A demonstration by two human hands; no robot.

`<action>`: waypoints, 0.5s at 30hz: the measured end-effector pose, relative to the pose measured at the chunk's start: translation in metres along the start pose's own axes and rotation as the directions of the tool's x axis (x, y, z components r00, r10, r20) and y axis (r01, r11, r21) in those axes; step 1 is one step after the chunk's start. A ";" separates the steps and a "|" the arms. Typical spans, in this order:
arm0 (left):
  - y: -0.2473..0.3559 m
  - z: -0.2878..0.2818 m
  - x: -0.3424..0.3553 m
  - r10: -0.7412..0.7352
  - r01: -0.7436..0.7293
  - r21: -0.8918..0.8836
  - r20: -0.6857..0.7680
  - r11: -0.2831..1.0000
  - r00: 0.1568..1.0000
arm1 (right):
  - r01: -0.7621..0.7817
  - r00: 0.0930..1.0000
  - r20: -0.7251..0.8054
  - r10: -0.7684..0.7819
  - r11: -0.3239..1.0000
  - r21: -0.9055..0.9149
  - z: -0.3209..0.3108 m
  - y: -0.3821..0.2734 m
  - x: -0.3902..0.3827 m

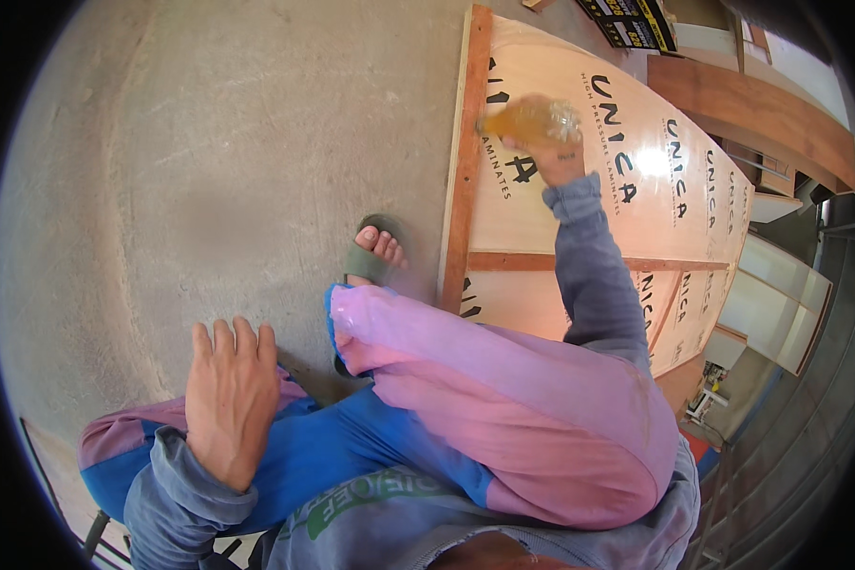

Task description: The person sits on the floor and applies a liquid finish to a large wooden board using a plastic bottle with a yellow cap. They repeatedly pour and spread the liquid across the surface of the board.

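My right hand (558, 160) is closed around a clear plastic bottle (530, 121) of amber-yellow liquid, tilted on its side. The bottle's narrow end points left, at the wooden strip (458, 204) along the panel's left edge; blur hides whether it touches. Beneath is a large panel (515, 226) covered in pale film with dark lettering, framed by reddish-brown strips. A cross strip (579, 262) runs over it nearer to me. My left hand (231, 389) holds nothing, its fingers stretched out and slightly apart above my left knee.
Bare concrete floor (209, 190) spreads to the left. My sandalled foot (375, 255) stands beside the panel's left edge. Beyond the panel are a curved brown board (760, 109), a black and yellow box (627, 24) and a pale framed panel (779, 299). A corrugated metal wall (807, 418) rises at right.
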State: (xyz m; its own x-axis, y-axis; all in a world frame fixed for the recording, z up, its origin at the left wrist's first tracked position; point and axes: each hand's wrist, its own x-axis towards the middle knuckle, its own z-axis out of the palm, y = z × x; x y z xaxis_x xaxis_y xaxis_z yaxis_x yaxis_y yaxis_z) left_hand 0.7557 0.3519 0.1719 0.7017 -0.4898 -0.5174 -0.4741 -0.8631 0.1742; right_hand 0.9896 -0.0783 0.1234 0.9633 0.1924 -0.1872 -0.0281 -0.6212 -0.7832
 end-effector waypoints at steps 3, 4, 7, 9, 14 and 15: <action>0.002 0.001 -0.004 -0.019 0.019 -0.012 0.044 1.000 0.999 | -0.060 0.989 0.139 0.058 0.998 0.009 0.008 -0.009 -0.032; 0.002 0.000 -0.005 -0.019 0.020 -0.017 0.056 1.000 0.998 | -0.003 0.990 0.140 0.007 1.000 -0.029 0.009 -0.009 -0.039; 0.003 0.017 -0.008 0.006 -0.006 0.002 -0.080 1.000 0.997 | 0.102 0.993 0.049 -0.103 0.994 0.027 0.019 -0.002 -0.027; 0.004 0.009 -0.004 -0.007 0.007 -0.021 0.013 1.000 1.000 | 0.141 0.990 -0.029 -0.140 0.988 0.069 0.019 0.000 -0.002; 0.000 0.007 -0.005 -0.067 0.066 0.009 0.020 0.998 0.998 | 0.035 0.990 0.139 -0.025 0.997 -0.069 0.014 -0.030 0.033; 0.000 0.013 -0.004 -0.077 0.077 0.015 -0.019 0.997 0.997 | -0.067 0.966 0.240 0.090 0.992 -0.104 0.010 -0.037 0.029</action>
State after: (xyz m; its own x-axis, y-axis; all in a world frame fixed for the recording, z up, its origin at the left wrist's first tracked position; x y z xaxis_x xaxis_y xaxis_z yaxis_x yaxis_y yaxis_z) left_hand 0.7460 0.3559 0.1627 0.7460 -0.4242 -0.5133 -0.4265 -0.8964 0.1210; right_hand 1.0159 -0.0425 0.1409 0.8643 0.3124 -0.3942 -0.0648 -0.7080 -0.7033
